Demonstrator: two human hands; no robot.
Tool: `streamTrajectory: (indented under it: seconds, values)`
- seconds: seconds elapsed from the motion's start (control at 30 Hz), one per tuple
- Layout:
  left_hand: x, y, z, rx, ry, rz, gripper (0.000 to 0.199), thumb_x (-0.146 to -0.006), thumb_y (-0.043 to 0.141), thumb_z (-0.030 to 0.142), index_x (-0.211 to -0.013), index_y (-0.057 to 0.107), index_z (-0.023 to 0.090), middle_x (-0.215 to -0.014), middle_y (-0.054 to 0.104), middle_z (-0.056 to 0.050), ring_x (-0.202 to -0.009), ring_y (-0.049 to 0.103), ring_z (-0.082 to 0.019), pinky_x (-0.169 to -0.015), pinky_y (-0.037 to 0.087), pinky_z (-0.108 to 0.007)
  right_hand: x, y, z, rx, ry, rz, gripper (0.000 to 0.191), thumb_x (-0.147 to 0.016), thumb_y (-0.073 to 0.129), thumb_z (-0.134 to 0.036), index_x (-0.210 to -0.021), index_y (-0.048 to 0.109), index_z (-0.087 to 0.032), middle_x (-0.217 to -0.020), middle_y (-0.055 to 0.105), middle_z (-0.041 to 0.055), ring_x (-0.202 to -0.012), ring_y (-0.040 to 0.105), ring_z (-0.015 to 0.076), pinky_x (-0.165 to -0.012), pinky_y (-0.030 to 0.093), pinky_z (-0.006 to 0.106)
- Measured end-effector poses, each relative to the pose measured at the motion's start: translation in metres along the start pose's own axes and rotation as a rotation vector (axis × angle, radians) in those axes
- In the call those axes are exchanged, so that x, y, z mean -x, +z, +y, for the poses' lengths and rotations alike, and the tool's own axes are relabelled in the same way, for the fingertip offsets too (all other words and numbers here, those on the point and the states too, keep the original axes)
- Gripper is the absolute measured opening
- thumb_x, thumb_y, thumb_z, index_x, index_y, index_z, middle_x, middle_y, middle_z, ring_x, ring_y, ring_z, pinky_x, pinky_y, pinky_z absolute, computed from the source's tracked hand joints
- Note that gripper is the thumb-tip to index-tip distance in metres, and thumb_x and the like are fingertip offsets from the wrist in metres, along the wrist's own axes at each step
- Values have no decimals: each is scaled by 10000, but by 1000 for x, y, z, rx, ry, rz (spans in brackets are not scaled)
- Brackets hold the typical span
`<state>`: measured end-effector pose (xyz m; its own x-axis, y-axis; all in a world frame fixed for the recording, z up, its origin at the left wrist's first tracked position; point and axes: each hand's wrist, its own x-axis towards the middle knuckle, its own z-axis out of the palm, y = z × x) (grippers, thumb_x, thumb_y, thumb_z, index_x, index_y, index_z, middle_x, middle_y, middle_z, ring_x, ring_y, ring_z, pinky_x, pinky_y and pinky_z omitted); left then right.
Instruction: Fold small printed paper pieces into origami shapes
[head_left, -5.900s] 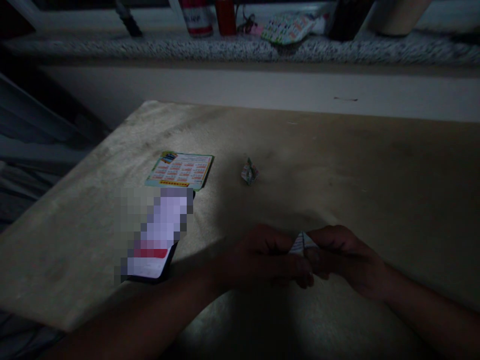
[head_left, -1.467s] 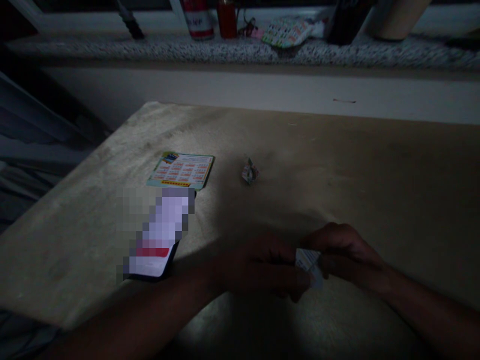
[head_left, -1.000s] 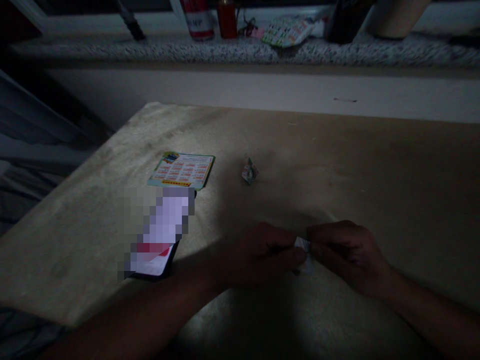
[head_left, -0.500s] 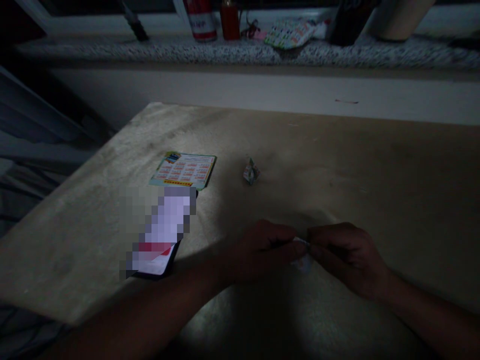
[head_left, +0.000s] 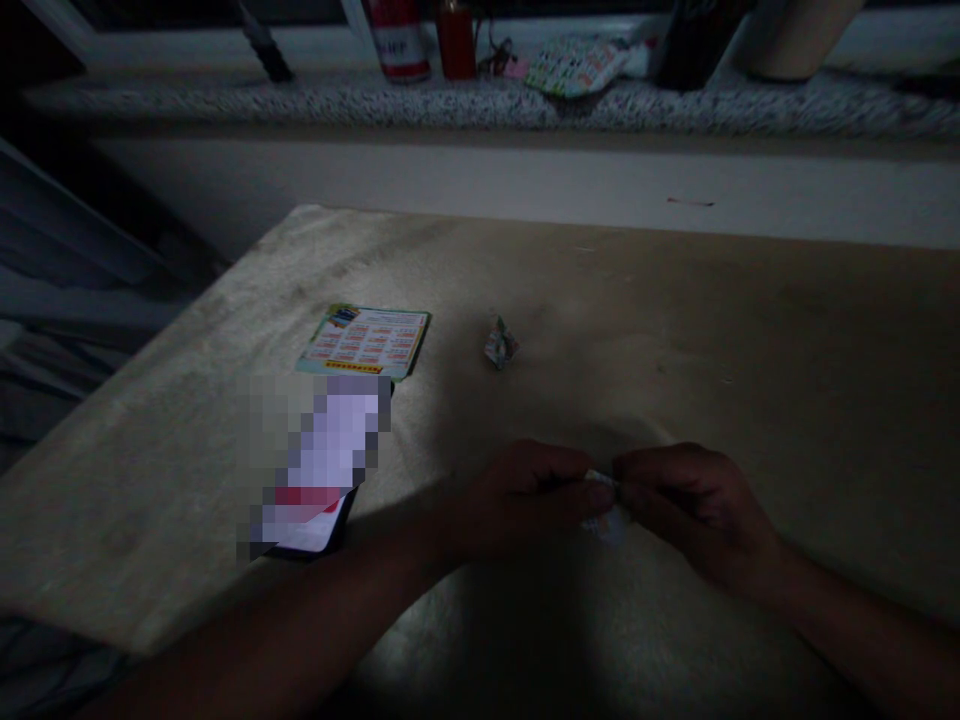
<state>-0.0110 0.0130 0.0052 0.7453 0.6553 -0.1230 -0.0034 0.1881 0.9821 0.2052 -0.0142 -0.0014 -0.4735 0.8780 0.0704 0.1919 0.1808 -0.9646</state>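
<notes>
Between my two hands is a small piece of printed paper (head_left: pixel 602 524), pale with faint coloured marks; much of it is hidden by the fingers. My left hand (head_left: pixel 529 500) is closed, pinching the paper between thumb and forefinger. Close against it, my right hand (head_left: pixel 694 515) is closed too, its thumb and fingertips pinching the paper's right edge. Beyond the hands, a small folded paper piece (head_left: pixel 500 343) with coloured print stands on the table. The light is dim, so the fold in the held paper is hard to make out.
A lit phone (head_left: pixel 322 470), partly blurred out, lies left of my hands on the table (head_left: pixel 187 420). Behind it lies a printed calendar card (head_left: pixel 367 340). On the granite windowsill (head_left: pixel 450 108) stand a red can (head_left: pixel 399 45), a red bottle (head_left: pixel 456 45) and a crumpled printed packet (head_left: pixel 574 68).
Both hands stay in nearly the same place, still pinching the paper. A little more of the paper shows by the left thumb. The view has shifted very slightly.
</notes>
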Motion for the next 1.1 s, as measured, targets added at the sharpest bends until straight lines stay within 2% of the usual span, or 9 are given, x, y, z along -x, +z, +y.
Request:
streamTrajectory:
  seconds: [0.2,0.33,0.53,0.63,0.7,0.9,1.1]
  values:
    - [0,0,3,-41,57,-63,301,-977,549,353,-826,636,107,-713,546,3,-662,484,-97,-638,387,-226,3,0,-1,-50,14,-41,357,-999,543,-344,-679,533,-185,-574,392,-44,-513,352,95,-476,264,262]
    - [0,-1,4,-1,-8,-57,328,-961,571,398,-802,617,115,-693,518,14,-641,459,-94,-615,371,-226,5,1,-4,-171,69,-68,344,-992,557,-379,-724,607,-170,-605,466,-19,-536,389,105,-487,315,252]
    - [1,1,5,102,-55,-45,377,-937,601,475,-830,635,115,-685,537,0,-625,473,-106,-627,390,-252,2,4,-9,-533,253,-69,300,-941,657,-418,-827,714,-147,-640,639,27,-546,534,101,-517,422,221]
    - [2,4,4,185,-58,-38,391,-938,599,489,-854,658,112,-712,590,-28,-621,498,-110,-626,408,-256,-2,5,-7,-744,305,-126,310,-918,690,-423,-779,706,-147,-587,649,15,-524,589,102,-541,482,224]
    - [2,6,4,220,-47,-26,396,-933,608,495,-852,666,112,-742,629,-49,-633,523,-113,-616,413,-247,-4,4,-5,-763,305,-141,307,-927,685,-411,-779,713,-143,-589,659,16,-530,607,99,-546,493,215]
    - [4,8,8,259,-48,-30,391,-924,626,503,-900,675,116,-895,718,-107,-716,601,-120,-635,445,-223,-6,1,-2,-624,257,-125,282,-935,685,-362,-778,741,-135,-632,671,19,-566,592,80,-546,470,178]
    - [3,7,8,272,-45,-48,406,-923,618,522,-895,679,122,-879,715,-109,-742,614,-142,-671,447,-249,-7,4,-2,-764,308,-97,270,-897,732,-361,-755,755,-132,-594,673,18,-546,611,82,-542,481,173]
